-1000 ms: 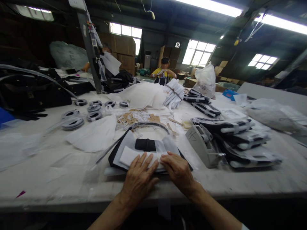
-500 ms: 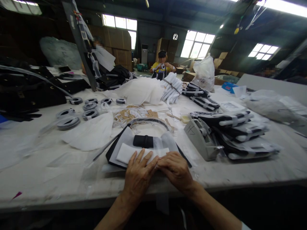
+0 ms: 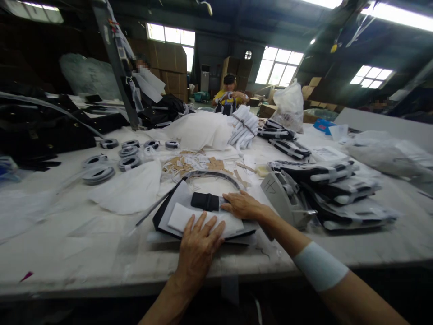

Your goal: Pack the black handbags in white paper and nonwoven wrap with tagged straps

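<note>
A flat black bag (image 3: 165, 212) with white tissue paper (image 3: 181, 216) over it lies near the front edge of the table (image 3: 67, 253). My left hand (image 3: 199, 246) rests flat on the tissue, fingers spread. My right hand (image 3: 241, 205) lies further out, fingers stretched flat on the paper beside a black folded strap piece (image 3: 204, 201). The bag's curved black handle (image 3: 213, 174) arcs just beyond. Neither hand holds anything.
A grey tape dispenser (image 3: 286, 198) stands right of my right hand, with a stack of wrapped black bags (image 3: 338, 189) behind it. Tape rolls (image 3: 130, 162), paper tags (image 3: 189, 163), white sheets (image 3: 130, 189) and black bags (image 3: 40, 131) cover the left. A person in yellow (image 3: 228, 97) works at the far end.
My right hand moved away from my left hand, forward across the paper to beside the black strap piece. My left hand stayed pressed on the tissue.
</note>
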Action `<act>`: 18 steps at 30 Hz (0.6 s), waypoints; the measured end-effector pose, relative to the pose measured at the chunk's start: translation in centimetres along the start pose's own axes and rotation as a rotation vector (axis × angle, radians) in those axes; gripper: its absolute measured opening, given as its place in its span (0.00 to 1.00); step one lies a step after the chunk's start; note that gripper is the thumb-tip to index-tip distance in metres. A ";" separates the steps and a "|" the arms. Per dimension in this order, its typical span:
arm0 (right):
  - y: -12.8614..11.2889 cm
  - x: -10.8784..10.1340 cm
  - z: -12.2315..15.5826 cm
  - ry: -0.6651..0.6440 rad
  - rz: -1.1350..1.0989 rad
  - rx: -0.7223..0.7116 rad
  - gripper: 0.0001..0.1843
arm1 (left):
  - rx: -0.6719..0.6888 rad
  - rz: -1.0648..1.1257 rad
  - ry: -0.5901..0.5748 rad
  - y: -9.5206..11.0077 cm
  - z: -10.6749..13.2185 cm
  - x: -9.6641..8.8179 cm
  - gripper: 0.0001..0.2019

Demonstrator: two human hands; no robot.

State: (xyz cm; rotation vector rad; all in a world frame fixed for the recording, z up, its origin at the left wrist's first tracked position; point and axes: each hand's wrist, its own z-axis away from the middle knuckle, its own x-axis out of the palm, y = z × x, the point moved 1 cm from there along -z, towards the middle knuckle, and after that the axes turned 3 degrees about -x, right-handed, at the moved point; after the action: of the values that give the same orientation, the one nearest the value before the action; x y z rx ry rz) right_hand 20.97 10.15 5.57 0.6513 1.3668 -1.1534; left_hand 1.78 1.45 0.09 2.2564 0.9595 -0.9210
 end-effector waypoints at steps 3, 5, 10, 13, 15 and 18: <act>0.5 -0.8 1.2 0.089 0.017 0.012 0.19 | -0.022 0.023 -0.007 0.2 0.0 0.0 0.15; 0.3 -1.6 3.1 0.294 -0.032 -0.019 0.16 | -0.024 0.015 -0.030 0.2 -0.1 -0.1 0.16; -2.3 -0.9 11.2 0.847 -0.220 -0.254 0.07 | 0.007 0.019 -0.060 0.1 -0.2 -0.4 0.16; -3.9 2.2 15.3 0.739 -0.200 -0.404 0.10 | 0.017 0.034 -0.062 0.1 -0.3 -0.6 0.16; -4.4 5.0 16.6 0.600 -0.084 -0.478 0.12 | 0.023 0.042 -0.081 0.1 -0.4 -0.8 0.16; -4.3 8.8 16.3 0.507 0.141 -0.484 0.19 | 0.032 0.045 -0.110 0.0 -0.5 -1.2 0.17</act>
State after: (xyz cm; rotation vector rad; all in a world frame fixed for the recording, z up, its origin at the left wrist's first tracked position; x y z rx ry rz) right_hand 22.22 -8.27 0.85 0.6929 1.9106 -0.5191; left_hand 1.35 1.31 1.28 2.2192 0.8478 -1.0357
